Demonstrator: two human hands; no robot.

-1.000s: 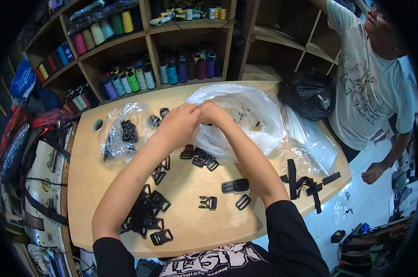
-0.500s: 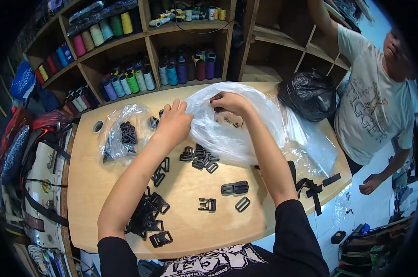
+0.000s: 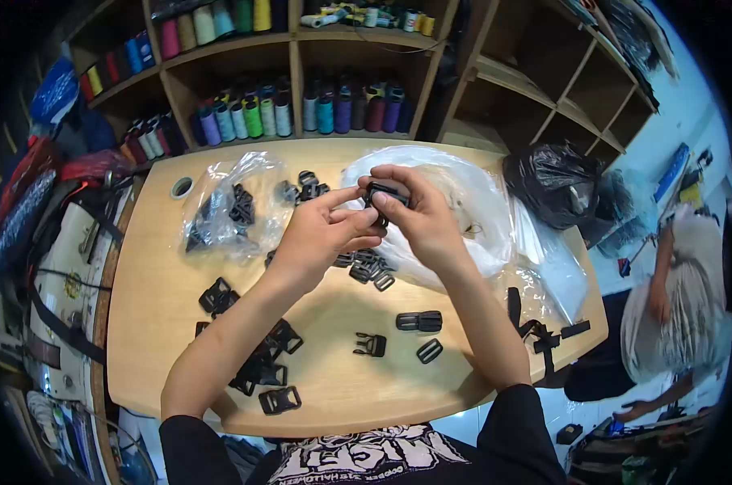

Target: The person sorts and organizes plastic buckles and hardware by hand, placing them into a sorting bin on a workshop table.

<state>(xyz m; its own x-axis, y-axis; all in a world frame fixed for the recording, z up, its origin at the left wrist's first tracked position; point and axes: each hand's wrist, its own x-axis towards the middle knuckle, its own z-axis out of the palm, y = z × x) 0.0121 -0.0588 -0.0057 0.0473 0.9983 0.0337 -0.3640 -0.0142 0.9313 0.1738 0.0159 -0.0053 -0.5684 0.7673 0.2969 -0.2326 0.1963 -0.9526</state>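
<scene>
A black plastic buckle piece [image 3: 387,194] is pinched between both hands above the middle of the table. My right hand [image 3: 418,212] grips it with thumb and fingers, and my left hand [image 3: 327,234] closes on its left side. Behind them lies the open white plastic bag [image 3: 491,246]. Below the hands sit a heap of black strap adjusters [image 3: 368,267], a buckle half [image 3: 370,345], a stacked adjuster pair [image 3: 419,322] and a single slider [image 3: 430,350]. Black buckles [image 3: 269,356] are piled beside my left forearm.
A clear bag of black parts [image 3: 237,210] and a tape roll [image 3: 181,187] lie at the back left. At the right are a black bag [image 3: 556,186] and black straps [image 3: 544,335]. Thread shelves [image 3: 293,61] stand behind. Another person [image 3: 677,299] bends at far right.
My right hand has come out of the white bag and met my left hand over the buckle piece. The other person has bent down lower. The camera view has shifted slightly.
</scene>
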